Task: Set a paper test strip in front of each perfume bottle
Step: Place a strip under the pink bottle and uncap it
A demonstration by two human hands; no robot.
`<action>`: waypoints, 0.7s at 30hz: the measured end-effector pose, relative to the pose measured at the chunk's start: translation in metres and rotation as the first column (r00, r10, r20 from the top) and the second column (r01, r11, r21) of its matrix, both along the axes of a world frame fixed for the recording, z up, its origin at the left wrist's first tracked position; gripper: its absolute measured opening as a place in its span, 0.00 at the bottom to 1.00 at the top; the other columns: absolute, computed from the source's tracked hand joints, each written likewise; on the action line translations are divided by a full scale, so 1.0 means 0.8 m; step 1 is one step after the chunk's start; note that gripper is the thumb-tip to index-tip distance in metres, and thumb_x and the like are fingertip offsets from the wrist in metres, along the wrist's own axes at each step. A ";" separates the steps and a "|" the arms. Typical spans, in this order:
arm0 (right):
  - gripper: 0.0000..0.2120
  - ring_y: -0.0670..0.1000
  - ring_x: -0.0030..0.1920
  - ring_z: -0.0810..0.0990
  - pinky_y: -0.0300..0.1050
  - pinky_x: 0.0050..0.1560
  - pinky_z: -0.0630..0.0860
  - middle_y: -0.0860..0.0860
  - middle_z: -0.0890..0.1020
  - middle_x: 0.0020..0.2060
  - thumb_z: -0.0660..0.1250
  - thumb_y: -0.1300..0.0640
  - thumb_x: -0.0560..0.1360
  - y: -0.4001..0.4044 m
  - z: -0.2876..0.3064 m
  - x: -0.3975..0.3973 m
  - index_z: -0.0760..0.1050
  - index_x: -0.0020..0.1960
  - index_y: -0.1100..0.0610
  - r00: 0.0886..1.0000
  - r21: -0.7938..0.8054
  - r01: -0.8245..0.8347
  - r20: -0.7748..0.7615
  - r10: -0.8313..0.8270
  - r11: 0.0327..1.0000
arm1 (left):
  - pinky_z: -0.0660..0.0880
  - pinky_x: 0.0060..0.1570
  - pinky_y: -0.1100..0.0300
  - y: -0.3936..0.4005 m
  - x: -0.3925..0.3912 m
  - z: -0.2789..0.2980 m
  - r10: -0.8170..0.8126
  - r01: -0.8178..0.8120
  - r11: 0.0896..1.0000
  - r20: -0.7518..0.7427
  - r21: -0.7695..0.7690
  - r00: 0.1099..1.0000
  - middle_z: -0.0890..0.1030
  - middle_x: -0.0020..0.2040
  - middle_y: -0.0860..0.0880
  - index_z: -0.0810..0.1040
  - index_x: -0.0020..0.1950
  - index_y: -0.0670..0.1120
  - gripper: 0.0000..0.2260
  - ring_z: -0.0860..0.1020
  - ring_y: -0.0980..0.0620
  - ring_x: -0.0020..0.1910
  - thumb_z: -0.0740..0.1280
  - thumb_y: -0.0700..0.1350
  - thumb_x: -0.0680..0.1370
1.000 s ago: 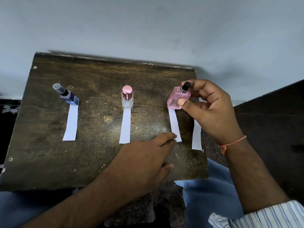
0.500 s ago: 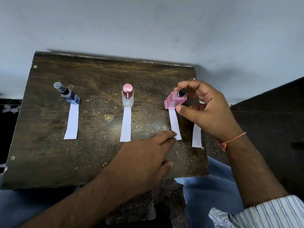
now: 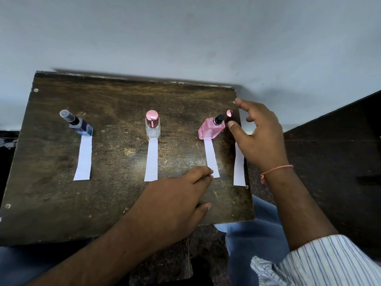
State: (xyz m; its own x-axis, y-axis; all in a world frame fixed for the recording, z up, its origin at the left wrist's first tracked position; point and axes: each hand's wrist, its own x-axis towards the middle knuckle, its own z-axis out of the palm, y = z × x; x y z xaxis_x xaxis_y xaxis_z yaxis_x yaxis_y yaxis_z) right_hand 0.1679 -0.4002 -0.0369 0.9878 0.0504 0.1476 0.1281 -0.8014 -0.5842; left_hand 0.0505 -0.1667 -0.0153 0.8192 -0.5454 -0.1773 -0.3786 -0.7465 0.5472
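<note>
Three perfume bottles stand in a row on a dark wooden board (image 3: pixel 51 203): a blue bottle (image 3: pixel 81 125) at left, a clear bottle with a pink cap (image 3: pixel 152 126) in the middle, a pink bottle (image 3: pixel 210 129) at right. A white paper strip lies in front of each: the left strip (image 3: pixel 83 158), the middle strip (image 3: pixel 151 159), the right strip (image 3: pixel 211 157). My left hand (image 3: pixel 175 203) touches the near end of the right strip with its fingertips. My right hand (image 3: pixel 261 139) hovers open just right of the pink bottle, apart from it. A fourth strip (image 3: pixel 239 168) lies by the board's right edge, partly under that hand.
A small pink round cap (image 3: pixel 229 113) shows behind the pink bottle. The board rests on my lap, blue trousers (image 3: pixel 255 234) showing below it. A grey wall rises behind, and a dark surface (image 3: pixel 340 162) lies at right.
My right hand has set the pink bottle down at the head of the right strip and let go, its fingers now spread. My left hand has stayed on the strip's end.
</note>
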 end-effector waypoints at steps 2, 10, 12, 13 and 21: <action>0.24 0.57 0.62 0.80 0.52 0.64 0.77 0.46 0.84 0.67 0.76 0.54 0.80 0.004 -0.002 0.000 0.78 0.75 0.47 1.000 -0.005 -0.008 -0.003 0.008 1.000 | 0.79 0.55 0.57 0.000 0.000 0.001 -0.008 0.008 1.000 0.001 0.011 1.000 0.51 0.84 0.69 0.57 0.86 0.59 0.29 0.81 0.58 0.62 0.56 0.64 0.86; 0.16 0.52 0.56 0.82 0.49 0.60 0.77 0.42 0.87 0.58 0.75 0.54 0.80 0.013 -0.004 0.000 0.85 0.67 0.47 0.998 0.027 0.041 0.057 -0.042 0.999 | 0.80 0.56 0.56 0.003 0.000 0.000 -0.022 0.022 0.999 0.001 0.033 1.000 0.52 0.85 0.69 0.59 0.86 0.59 0.28 0.83 0.56 0.62 0.56 0.63 0.86; 0.14 0.51 0.55 0.84 0.50 0.53 0.81 0.40 0.87 0.56 0.76 0.53 0.80 0.016 0.004 0.001 0.86 0.65 0.47 0.992 0.165 0.071 0.087 -0.086 0.984 | 0.80 0.55 0.55 0.004 -0.001 -0.001 -0.022 0.022 0.999 0.003 0.044 1.000 0.51 0.85 0.68 0.58 0.86 0.59 0.28 0.83 0.55 0.61 0.56 0.63 0.86; 0.14 0.51 0.54 0.84 0.51 0.48 0.81 0.42 0.87 0.56 0.76 0.53 0.80 0.017 0.008 0.001 0.86 0.65 0.48 0.989 0.239 0.066 0.114 -0.096 0.969 | 0.80 0.55 0.56 0.004 -0.001 -0.001 -0.021 0.020 0.999 0.006 0.047 1.000 0.51 0.85 0.68 0.58 0.85 0.59 0.28 0.83 0.55 0.60 0.56 0.63 0.86; 0.13 0.61 0.51 0.83 0.58 0.43 0.80 0.51 0.87 0.56 0.77 0.58 0.81 0.027 0.037 -0.013 0.83 0.64 0.58 0.929 0.324 -0.210 0.361 0.084 0.922 | 0.80 0.51 0.55 0.003 -0.002 -0.001 -0.021 0.021 0.998 0.004 0.065 1.000 0.52 0.84 0.68 0.60 0.84 0.59 0.27 0.84 0.55 0.59 0.58 0.63 0.85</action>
